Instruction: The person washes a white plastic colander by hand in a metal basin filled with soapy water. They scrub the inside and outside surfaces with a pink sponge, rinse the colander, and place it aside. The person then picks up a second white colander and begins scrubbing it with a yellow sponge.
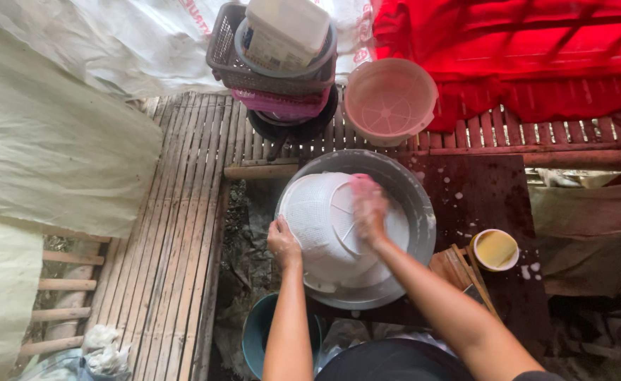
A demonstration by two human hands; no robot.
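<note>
A white plastic colander [324, 226] lies upside down inside a large metal basin [413, 194]. My left hand [282, 243] grips the colander's rim on its left side. On the colander's upturned bottom, my right hand [368, 210] presses a pink scrubbing pad [360, 180]; this hand is blurred by motion. Soap suds dot the dark board [487, 187] to the right of the basin.
A pink colander [389, 99] sits behind the basin, next to stacked baskets [275, 70] holding a white container. A small cup of yellow liquid [495, 249] stands to the right. A teal bucket [257, 331] is near my left arm. Bamboo slats [176, 233] run along the left.
</note>
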